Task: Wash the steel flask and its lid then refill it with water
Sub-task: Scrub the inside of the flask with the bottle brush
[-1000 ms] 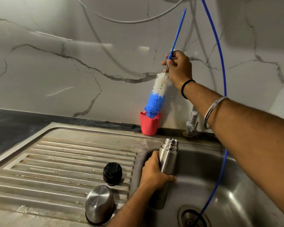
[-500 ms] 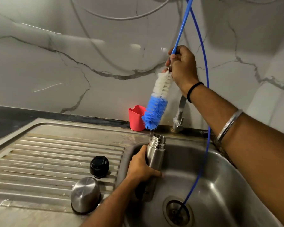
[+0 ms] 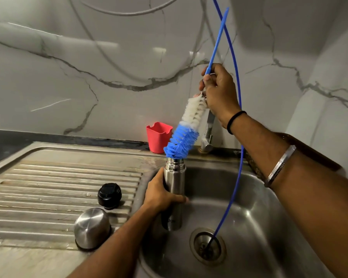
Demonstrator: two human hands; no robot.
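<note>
My left hand point(image 3: 161, 194) grips the open steel flask point(image 3: 174, 183) upright at the left side of the sink basin point(image 3: 255, 223). My right hand point(image 3: 219, 93) holds the thin blue handle of a bottle brush point(image 3: 184, 133) just above its white bristles. The brush slants down and its blue bristle tip touches the flask's mouth. On the ribbed drainboard point(image 3: 48, 189) lie the black inner stopper point(image 3: 109, 195) and the steel cap point(image 3: 91, 227), set upside down.
A red plastic cup point(image 3: 158, 136) stands against the marble wall behind the sink. A tap point(image 3: 208, 133) rises behind the brush. A thin blue tube point(image 3: 236, 157) hangs from above into the drain point(image 3: 207, 246).
My right hand lifted the brush out of the red cup and brought it left and down to the flask's mouth. The left hand kept hold of the flask.
</note>
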